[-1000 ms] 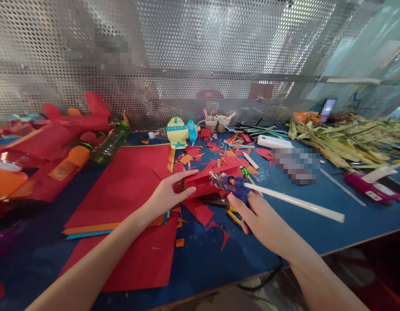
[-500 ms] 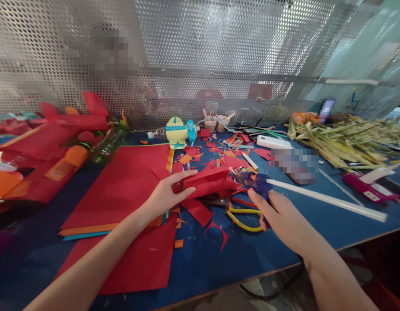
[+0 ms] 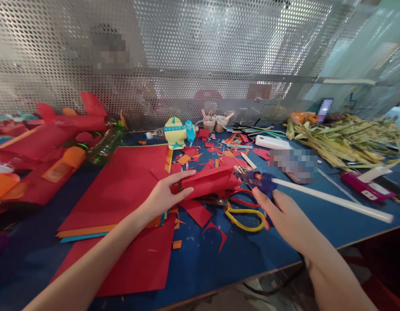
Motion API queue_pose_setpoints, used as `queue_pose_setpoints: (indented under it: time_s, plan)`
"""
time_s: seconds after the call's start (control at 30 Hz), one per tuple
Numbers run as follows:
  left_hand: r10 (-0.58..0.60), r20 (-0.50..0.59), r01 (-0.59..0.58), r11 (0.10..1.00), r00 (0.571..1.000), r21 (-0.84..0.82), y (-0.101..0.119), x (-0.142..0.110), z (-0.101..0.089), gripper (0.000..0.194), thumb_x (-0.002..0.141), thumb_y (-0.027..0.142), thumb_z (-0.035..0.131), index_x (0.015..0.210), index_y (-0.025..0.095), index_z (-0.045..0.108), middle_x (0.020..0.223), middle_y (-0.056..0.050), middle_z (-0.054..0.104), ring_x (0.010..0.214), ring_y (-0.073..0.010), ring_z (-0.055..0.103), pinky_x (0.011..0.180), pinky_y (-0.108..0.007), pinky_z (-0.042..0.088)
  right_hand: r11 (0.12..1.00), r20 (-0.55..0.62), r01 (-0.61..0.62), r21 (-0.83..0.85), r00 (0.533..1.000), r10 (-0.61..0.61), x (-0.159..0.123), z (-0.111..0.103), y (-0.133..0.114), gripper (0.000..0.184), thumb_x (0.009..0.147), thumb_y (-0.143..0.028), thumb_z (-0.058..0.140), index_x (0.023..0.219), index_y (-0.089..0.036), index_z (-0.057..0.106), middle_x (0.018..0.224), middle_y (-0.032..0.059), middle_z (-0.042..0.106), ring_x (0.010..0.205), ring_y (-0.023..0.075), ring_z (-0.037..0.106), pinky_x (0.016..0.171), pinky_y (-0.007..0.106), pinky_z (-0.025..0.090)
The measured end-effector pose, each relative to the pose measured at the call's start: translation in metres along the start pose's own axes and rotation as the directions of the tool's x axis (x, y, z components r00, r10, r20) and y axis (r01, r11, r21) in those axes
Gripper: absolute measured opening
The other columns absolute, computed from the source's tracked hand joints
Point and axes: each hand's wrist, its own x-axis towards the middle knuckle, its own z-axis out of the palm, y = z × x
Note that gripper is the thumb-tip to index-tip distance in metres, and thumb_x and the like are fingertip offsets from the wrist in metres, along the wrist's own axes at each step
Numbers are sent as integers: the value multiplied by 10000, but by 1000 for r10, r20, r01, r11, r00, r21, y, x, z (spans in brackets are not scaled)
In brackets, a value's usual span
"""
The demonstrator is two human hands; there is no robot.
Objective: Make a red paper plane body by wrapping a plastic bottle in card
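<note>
My left hand (image 3: 169,190) is closed around the left end of a red paper roll (image 3: 209,183), thumb on the near side and fingers over the top. A loose flap of paper stands up along the roll's upper edge. In my right hand (image 3: 280,211) is a blue glue gun (image 3: 260,180), its nozzle at the right end of the roll; whether they touch I cannot tell. From the gun's back a long white glue stick (image 3: 332,198) sticks out. Scissors with red and yellow handles (image 3: 245,219) lie just below, their blades partly under the roll.
Stacked red paper sheets (image 3: 122,190) lie at left, beside red paper-covered bottles (image 3: 57,151). Paper scraps (image 3: 216,155), a yellow paper-decorated bottle (image 3: 176,134) and cups (image 3: 209,124) are behind. At right are dried husks (image 3: 349,134) and a magenta power strip (image 3: 366,185).
The glue gun in my right hand has moved right along the roll to its right end, uncovering the scissors' handles. My left hand keeps its hold on the roll.
</note>
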Motion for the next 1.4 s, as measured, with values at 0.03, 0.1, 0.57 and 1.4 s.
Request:
queue_pose_setpoints:
  time_s: [0.03,0.1,0.57,1.4]
  plan:
    - [-1,0,1,1000,1000,-1,0,0,0,521,793,528,621,1234,252,601,1330,-33,604,1256,-252,527,1080,-394,400,1000,8,13,8,1000,-13,0,3,-1,434,911,-597,363,689,-236,454,468,-51,487,465,155,546,525,282,403]
    - [-4,1,4,1000,1000,-1,-1,1,0,523,790,532,622,1232,254,602,1327,-32,607,1252,-254,531,1076,-397,406,999,32,42,27,999,-43,-1,8,-4,438,921,-596,363,686,-235,444,471,-58,483,457,145,543,519,274,400]
    - [-21,-15,21,1000,1000,10,2,1,-1,558,765,574,626,1219,250,613,1307,-42,623,1223,-276,555,1065,-414,414,998,21,-21,52,1000,20,0,-5,-3,408,908,-584,368,731,-229,463,483,-57,484,458,144,529,512,261,411]
    - [-24,-19,24,1000,1000,18,0,1,-2,552,763,580,633,1214,261,622,1304,-34,625,1238,-283,542,1070,-414,410,999,-21,-31,28,999,31,7,-12,3,448,903,-586,356,639,-232,431,440,-43,502,441,151,530,526,286,401]
